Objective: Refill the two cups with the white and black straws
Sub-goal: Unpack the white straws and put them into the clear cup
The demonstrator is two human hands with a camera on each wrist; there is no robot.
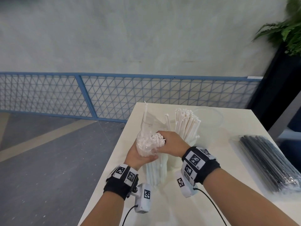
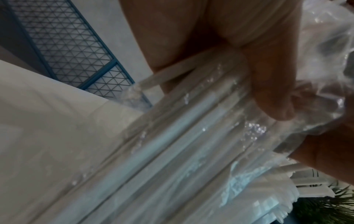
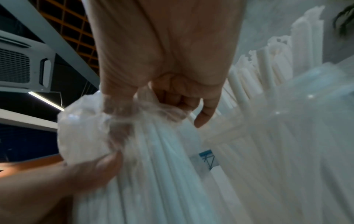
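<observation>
A clear plastic bag of white straws (image 1: 147,144) stands upright on the white table (image 1: 211,176), near its left edge. My left hand (image 1: 146,158) grips the bag around its upper part, and its fingers (image 2: 268,91) press into the plastic. My right hand (image 1: 160,136) reaches into the bag's open mouth, fingers curled on the straw tops (image 3: 157,136). Just behind stands a clear cup holding white straws (image 1: 187,126). A second clear cup (image 1: 211,115) stands further back right, looking empty. A sealed pack of black straws (image 1: 268,162) lies flat at the right.
The table's left edge (image 1: 114,154) runs close beside the bag, with grey floor below. A blue mesh fence (image 1: 114,95) crosses behind the table. A dark planter with a fern (image 1: 285,62) stands at the back right. Cables trail from both wrist cameras.
</observation>
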